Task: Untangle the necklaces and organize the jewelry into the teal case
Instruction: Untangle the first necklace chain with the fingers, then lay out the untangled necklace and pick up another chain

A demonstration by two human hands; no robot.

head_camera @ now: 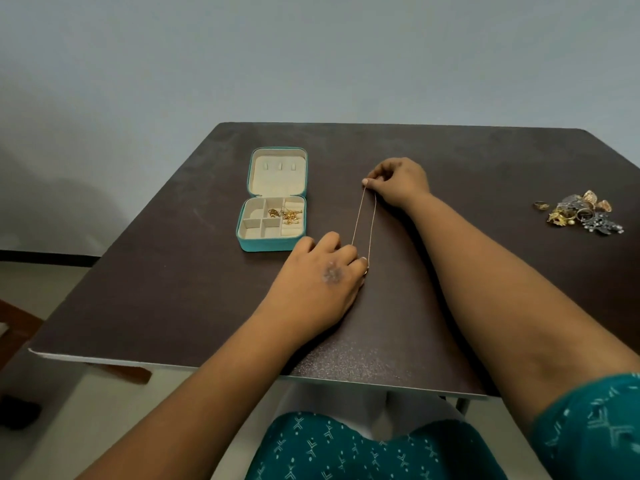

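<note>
**Gold chain stretched between two hands beside the open teal case**

A dark brown table [173, 271] fills most of the view, set against a pale grey wall [311, 46]. The person's teal patterned clothing [346, 448] shows at the bottom edge.

The teal case [273, 199] lies open on the left part of the table, its cream-lined lid flat behind the tray. Small gold pieces [285, 214] sit in the tray's middle and right compartments; which exact sections they fill is hard to tell.

The left hand [322, 271] rests knuckles-up on the table just in front of the case, fingers curled, pinching the near end of a thin gold necklace [363, 223]. The right hand [398, 181] lies farther back, thumb and fingertips pinching the far end. The chain runs between them as a long narrow loop, two strands side by side, just right of the case.

A pile of mixed jewelry [581, 213], gold and silver, lies well apart at the table's right edge, with a gold ring [541, 205] just beside it.
</note>
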